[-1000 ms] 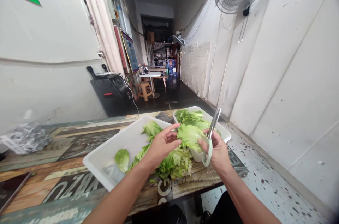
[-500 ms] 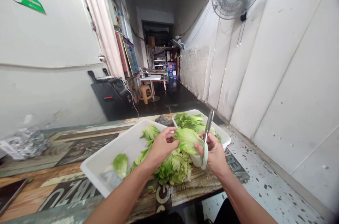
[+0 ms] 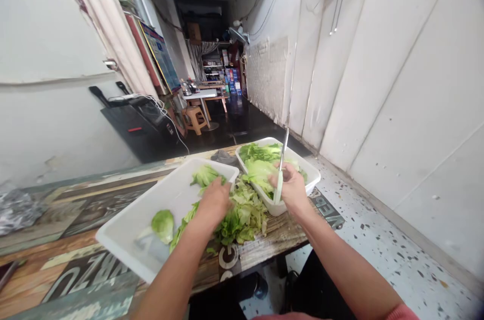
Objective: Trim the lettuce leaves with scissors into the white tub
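Note:
My right hand (image 3: pixel 293 188) is closed around scissors (image 3: pixel 280 176) with pale green handles, their blades pointing up. By its fingertips, over the right-hand tub, is a light green lettuce leaf (image 3: pixel 260 173); I cannot tell whether the hand still grips it. My left hand (image 3: pixel 216 203), blurred by motion, reaches to the right end of the white tray (image 3: pixel 126 204), beside a lettuce piece (image 3: pixel 204 175). Its fingertips are hard to make out. Below and between the hands lies a heap of lettuce leaves (image 3: pixel 245 214). A single small leaf (image 3: pixel 163 226) rests in the tray.
The white tub (image 3: pixel 314 175) on the right holds more lettuce. A dark grey crumpled thing (image 3: pixel 223 157) sits behind the containers. A clear plastic bag (image 3: pixel 18 209) lies at the table's left. The patterned table (image 3: pixel 282 229) ends just in front of me.
My left hand has left the lettuce leaf and moved left and down to the tray. My right hand still holds the scissors; the leaf is now over the right-hand tub. The view has shifted.

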A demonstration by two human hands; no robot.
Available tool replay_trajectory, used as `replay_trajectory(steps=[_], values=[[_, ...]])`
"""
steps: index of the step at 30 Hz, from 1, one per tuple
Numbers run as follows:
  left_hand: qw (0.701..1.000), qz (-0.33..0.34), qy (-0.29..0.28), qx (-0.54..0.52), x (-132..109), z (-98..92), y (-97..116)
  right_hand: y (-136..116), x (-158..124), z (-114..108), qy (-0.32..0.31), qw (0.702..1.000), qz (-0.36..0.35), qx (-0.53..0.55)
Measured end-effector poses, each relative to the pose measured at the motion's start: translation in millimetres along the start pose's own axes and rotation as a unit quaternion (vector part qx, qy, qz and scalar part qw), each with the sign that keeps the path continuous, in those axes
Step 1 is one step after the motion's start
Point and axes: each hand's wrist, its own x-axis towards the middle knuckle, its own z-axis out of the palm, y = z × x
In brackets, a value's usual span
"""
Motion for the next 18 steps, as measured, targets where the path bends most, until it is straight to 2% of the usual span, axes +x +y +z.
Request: replay_trajectory(steps=[1,2,4,6,8,9,12,14,18], values=[[1.000,0.012,-0.009,0.023,-1.4,4.1,2.4,0.5,2.4,-0.3,-0.002,1.000,0.008,-0.003],[0.999,0.026,0.006,0.025,-2.9,7.0,6.0,0.7,4.4,-0.8,-0.004,1.000,0.015,-0.007],[0.995,0.050,0.085,-0.032,-6.2,8.2,17.2,0.5,6.5,-1.1,-0.008,1.000,0.022,-0.013],[0.973,0.067,0.183,-0.127,-9.6,4.8,33.0,-0.6,5.6,0.4,-0.016,0.999,0.022,-0.017],[0.947,0.084,0.245,-0.189,-12.4,0.9,50.1,-2.0,2.4,3.7,-0.032,0.999,0.022,-0.017],[0.943,0.093,0.251,-0.199,-13.4,0.0,57.6,-2.5,0.3,5.6,-0.041,0.999,0.022,-0.016],[0.951,0.117,0.221,-0.184,-14.8,2.3,71.5,-2.7,-5.4,9.3,-0.056,0.998,0.021,-0.009],[0.953,0.125,0.217,-0.169,-15.1,5.4,73.8,-2.4,-7.3,8.4,-0.054,0.998,0.021,-0.010],[0.948,0.145,0.242,-0.150,-15.1,4.4,70.7,-7.0,-0.3,0.6,-0.041,0.998,0.025,-0.039]])
